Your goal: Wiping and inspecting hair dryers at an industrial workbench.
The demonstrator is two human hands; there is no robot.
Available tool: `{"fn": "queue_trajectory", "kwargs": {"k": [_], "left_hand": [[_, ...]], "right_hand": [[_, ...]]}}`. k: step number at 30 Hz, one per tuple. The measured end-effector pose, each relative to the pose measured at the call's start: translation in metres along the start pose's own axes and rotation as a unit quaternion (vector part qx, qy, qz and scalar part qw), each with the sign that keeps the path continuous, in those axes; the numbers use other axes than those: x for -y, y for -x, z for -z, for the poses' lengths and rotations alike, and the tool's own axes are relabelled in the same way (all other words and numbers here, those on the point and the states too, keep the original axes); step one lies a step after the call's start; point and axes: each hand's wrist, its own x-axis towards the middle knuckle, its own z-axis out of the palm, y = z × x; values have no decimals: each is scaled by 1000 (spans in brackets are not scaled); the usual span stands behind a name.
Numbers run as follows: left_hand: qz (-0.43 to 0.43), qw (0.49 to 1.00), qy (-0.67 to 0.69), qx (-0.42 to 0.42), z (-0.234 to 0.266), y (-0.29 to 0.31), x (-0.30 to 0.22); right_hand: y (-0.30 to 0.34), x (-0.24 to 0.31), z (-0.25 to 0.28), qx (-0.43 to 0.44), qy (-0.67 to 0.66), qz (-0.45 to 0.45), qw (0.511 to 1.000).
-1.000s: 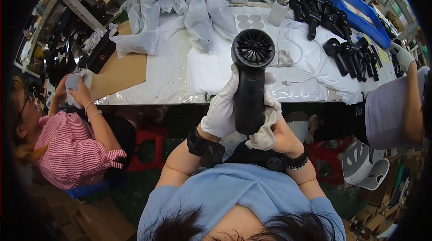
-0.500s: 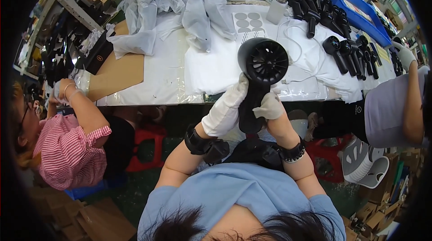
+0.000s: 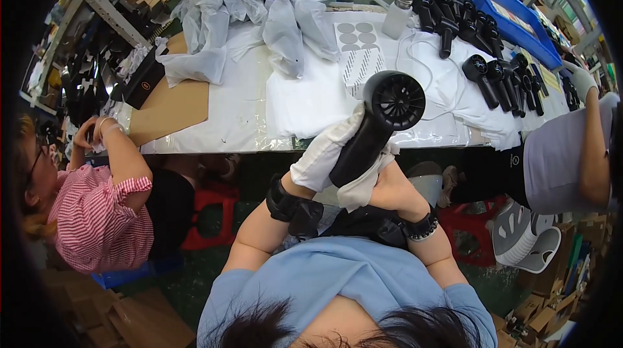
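A black hair dryer [image 3: 373,130], with a round finned end facing up, is held above my lap at the table's near edge. My left hand [image 3: 324,156], in a white glove, is closed around its handle from the left side. My right hand [image 3: 389,186] is closed at the lower right of the handle, with white cloth [image 3: 358,191] pressed against it; whether the cloth is loose or part of a glove I cannot tell. The handle's lower end is partly covered by my hands and the cloth.
Grey plastic-wrapped items [image 3: 220,17] are heaped at the back left. A sheet of round grey stickers [image 3: 355,35] and a clear bottle [image 3: 397,15] lie ahead. More black hair dryers [image 3: 496,78] stand right, before a blue tray [image 3: 513,17]. Co-workers sit left [image 3: 107,218] and right [image 3: 571,153].
The hair dryer has tilted, its round end shifting right and slightly nearer. My right hand has turned and moved down and left around the handle, bringing the cloth along.
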Motion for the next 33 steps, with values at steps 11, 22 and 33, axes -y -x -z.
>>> {"fn": "queue_trajectory", "kwargs": {"k": [11,22,33], "left_hand": [[-24,993,106,40,-3,-3,7],[-212,892,-394,-67,20,-5,29],[-50,987,-142,-49,1,-7,1]], "right_hand": [[12,12,0,10,-30,-16,999],[-8,1,17,-160,-166,-63,971],[-8,3,7,-45,-54,-49,996]]}}
